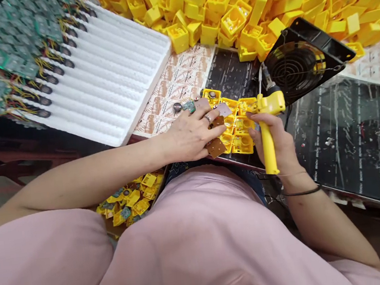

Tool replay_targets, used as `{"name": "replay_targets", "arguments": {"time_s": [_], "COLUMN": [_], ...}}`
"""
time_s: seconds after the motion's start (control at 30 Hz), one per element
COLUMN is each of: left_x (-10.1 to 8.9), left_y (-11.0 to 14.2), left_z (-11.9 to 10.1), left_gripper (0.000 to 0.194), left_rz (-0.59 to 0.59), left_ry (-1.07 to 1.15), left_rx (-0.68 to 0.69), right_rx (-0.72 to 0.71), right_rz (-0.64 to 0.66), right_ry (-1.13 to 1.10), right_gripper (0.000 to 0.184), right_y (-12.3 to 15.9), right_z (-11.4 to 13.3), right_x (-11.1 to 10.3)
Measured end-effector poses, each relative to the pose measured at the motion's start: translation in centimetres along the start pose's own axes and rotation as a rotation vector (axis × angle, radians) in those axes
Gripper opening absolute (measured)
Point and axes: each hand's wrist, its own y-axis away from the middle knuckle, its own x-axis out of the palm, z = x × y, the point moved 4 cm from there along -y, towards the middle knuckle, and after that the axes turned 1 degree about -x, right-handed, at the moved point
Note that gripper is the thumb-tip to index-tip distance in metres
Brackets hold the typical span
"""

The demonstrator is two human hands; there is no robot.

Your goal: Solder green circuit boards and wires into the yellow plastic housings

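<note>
My right hand [282, 143] is wrapped round the grip of a yellow soldering gun [268, 142], whose tip points away from me toward the fan. Just left of it, several open yellow plastic housings [243, 142] stand together in a block on the work surface. My left hand [191, 133] lies palm down at the left side of this block, fingers stretched out and apart. Around its fingertips are small brown circuit boards [216, 147], some partly covered by the fingers. A round black part [177, 108] and a small green board [189, 106] lie beyond the knuckles.
A ribbed white foam tray [116, 73] at left carries rows of wired green boards [17, 47]. Yellow housings [222, 1] are heaped along the back. A black fan [304, 63] leans behind the soldering gun. Below my left forearm sits a pile of yellow pieces [138, 201].
</note>
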Motion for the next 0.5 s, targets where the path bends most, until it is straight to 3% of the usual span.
{"name": "replay_targets", "arguments": {"time_s": [0.13, 0.27, 0.4, 0.5], "left_x": [0.9, 0.3, -1.7, -3.4], "left_y": [1.3, 3.2, 7.3, 12.3], "left_z": [0.1, 2.9, 5.8, 7.0], "left_gripper": [0.039, 0.033, 0.044, 0.057], "left_rz": [-0.117, -0.143, -0.301, -0.403], "left_ry": [0.088, 0.422, 0.793, 1.059], "left_rx": [-0.072, -0.282, -0.441, -0.562], "right_rx": [0.002, 0.010, -0.118, -0.197], "right_rz": [-0.021, -0.087, -0.082, -0.103], "right_ry": [-0.081, -0.225, -0.416, -0.494], "right_gripper": [0.024, 0.023, 0.024, 0.025], "right_y": [-0.6, -2.3, -5.1, -6.3], "right_z": [1.6, 4.0, 7.6, 10.2], "right_x": [3.2, 4.8, 6.0, 6.2]}}
